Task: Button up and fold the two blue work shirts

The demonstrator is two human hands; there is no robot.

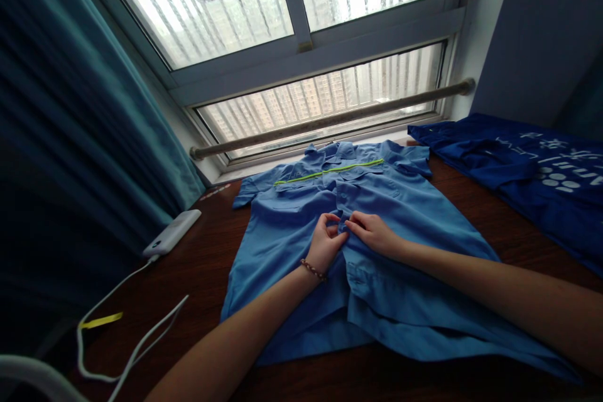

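Observation:
A light blue short-sleeved shirt (405, 226) with a yellow-green stripe across the chest lies flat on the dark wooden table (198, 276), collar toward the window. My left hand (326, 240), with a beaded bracelet on the wrist, pinches the shirt's front placket at mid-chest. My right hand (372, 230) meets it there, its fingers also closed on the placket fabric. Both hands touch each other at the fingertips.
A dark blue garment (532, 169) with white print lies at the table's right. A white power bank (172, 232) with a white cable (127, 339) rests at the left. A teal curtain (80, 113) hangs at the left, and a window with a rail (330, 119) is behind.

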